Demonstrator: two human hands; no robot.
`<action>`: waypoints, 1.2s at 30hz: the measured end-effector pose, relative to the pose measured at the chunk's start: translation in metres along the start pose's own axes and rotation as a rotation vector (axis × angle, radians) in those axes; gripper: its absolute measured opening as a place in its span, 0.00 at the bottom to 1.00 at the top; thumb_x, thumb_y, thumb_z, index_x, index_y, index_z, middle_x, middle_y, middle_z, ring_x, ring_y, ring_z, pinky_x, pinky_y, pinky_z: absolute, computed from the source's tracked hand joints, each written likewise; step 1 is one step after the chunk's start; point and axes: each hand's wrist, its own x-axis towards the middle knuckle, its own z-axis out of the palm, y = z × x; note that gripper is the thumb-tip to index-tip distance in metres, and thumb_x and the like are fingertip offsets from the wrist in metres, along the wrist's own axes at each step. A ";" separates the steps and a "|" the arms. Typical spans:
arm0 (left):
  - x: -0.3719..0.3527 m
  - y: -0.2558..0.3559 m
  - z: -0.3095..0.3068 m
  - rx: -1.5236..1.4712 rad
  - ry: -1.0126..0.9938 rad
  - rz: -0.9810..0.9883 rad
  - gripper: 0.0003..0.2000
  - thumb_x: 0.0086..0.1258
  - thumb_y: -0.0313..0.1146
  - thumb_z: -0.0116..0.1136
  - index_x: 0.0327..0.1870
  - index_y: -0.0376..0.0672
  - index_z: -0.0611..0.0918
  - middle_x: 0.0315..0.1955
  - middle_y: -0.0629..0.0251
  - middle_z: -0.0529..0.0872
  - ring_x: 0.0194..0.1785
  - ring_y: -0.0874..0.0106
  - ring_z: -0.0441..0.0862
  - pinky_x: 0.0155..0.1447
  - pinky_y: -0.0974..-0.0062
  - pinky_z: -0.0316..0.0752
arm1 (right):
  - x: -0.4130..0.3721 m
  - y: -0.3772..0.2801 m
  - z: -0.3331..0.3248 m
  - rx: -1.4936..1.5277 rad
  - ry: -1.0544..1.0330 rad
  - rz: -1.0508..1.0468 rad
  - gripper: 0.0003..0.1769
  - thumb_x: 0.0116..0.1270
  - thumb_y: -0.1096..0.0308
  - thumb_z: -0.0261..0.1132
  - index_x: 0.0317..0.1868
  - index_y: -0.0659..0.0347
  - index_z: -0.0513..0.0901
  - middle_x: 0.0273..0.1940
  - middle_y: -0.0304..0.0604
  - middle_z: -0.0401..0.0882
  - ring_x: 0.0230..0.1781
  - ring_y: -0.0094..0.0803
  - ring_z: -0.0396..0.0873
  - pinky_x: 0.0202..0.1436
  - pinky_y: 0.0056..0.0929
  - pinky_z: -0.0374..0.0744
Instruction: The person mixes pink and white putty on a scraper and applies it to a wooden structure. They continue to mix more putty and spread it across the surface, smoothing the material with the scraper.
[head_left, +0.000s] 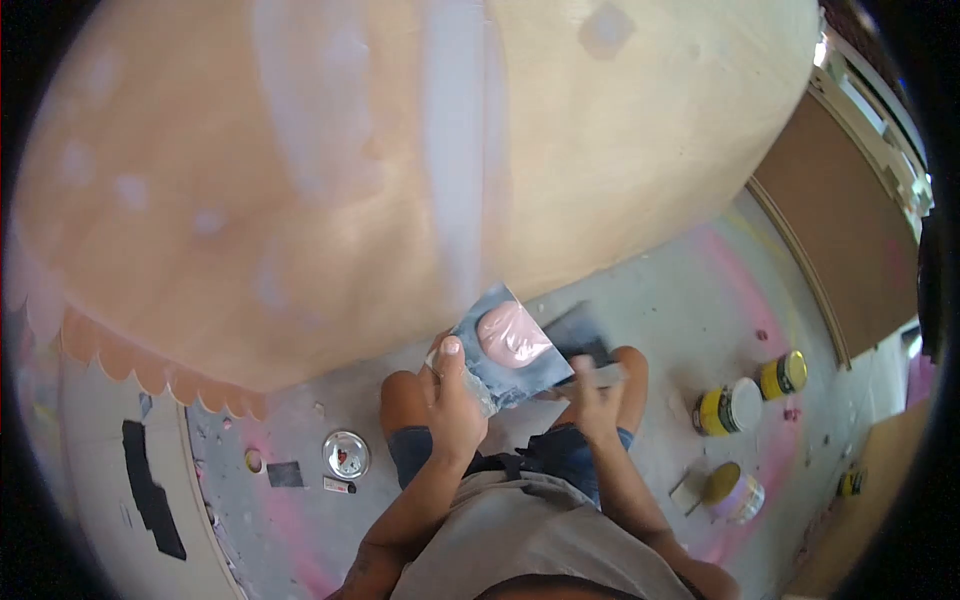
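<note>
My left hand [456, 398] grips the near left edge of a flat grey board [474, 345], thumb on top. On the board lies a glossy mound of pink paste [512, 334]. My right hand [592, 400] is just right of the board, its fingers closed on a blurred flat scraper [606, 376]. A dark, blurred flat piece [580, 332] shows behind the board's right corner. Both hands are in front of my lap, below a large curved beige panel [600, 150] with pale filler stripes.
Yellow-labelled cans [728, 407] and a tilted open can [735, 495] stand on the right of the floor. A round metal dish [346, 455], a dark square sheet [285, 474] and a small tube [338, 485] lie at left. A brown panel [840, 210] leans at right.
</note>
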 end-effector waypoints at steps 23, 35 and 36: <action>0.022 -0.012 -0.107 1.172 -0.415 0.330 0.15 0.71 0.37 0.53 0.53 0.44 0.83 0.51 0.49 0.83 0.44 0.52 0.84 0.48 0.62 0.78 | 0.049 -0.086 -0.040 1.286 0.016 0.661 0.15 0.68 0.68 0.62 0.49 0.70 0.75 0.30 0.47 0.83 0.18 0.30 0.79 0.14 0.25 0.78; 0.009 -0.077 -0.149 0.470 -0.097 -0.137 0.23 0.80 0.44 0.44 0.55 0.29 0.79 0.45 0.59 0.84 0.48 0.71 0.78 0.56 0.72 0.72 | 0.299 -0.323 -0.114 -0.799 0.318 -0.689 0.27 0.63 0.79 0.51 0.64 0.54 0.72 0.61 0.61 0.67 0.59 0.58 0.70 0.61 0.53 0.72; 0.010 -0.080 -0.149 0.463 -0.101 -0.131 0.23 0.80 0.44 0.44 0.55 0.29 0.79 0.45 0.59 0.84 0.48 0.71 0.78 0.56 0.72 0.72 | 0.300 -0.352 -0.120 -0.838 0.269 -0.575 0.30 0.63 0.79 0.48 0.68 0.55 0.69 0.67 0.64 0.60 0.65 0.60 0.66 0.68 0.55 0.67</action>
